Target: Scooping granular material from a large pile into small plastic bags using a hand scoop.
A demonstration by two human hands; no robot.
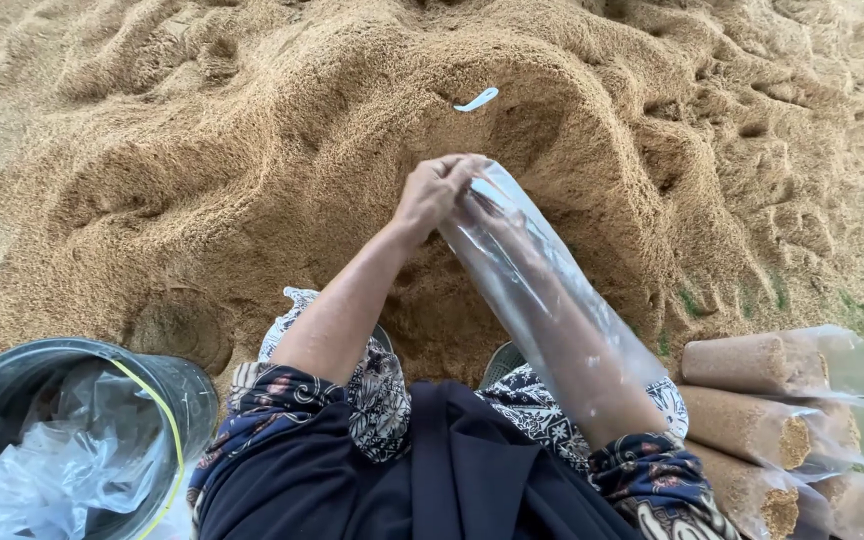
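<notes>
Left hand (430,192) pinches the mouth of a clear bag (542,290) sleeved over the right forearm, right hand (487,215) inside it with its grip unclear, above the sawdust pile (252,150); opening the bag looks underway, scooping next.

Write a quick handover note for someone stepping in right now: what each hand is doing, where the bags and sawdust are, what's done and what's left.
Left hand: pinching the top end of the clear plastic bag.
Right hand: inside that bag, forearm sheathed to the elbow; grip not visible.
The bag looks empty, held over the sawdust heap.
Done: four filled bags lie stacked at the right.
Spare crumpled bags sit in the black bucket at lower left.
Left: this bag is not yet filled.
</notes>
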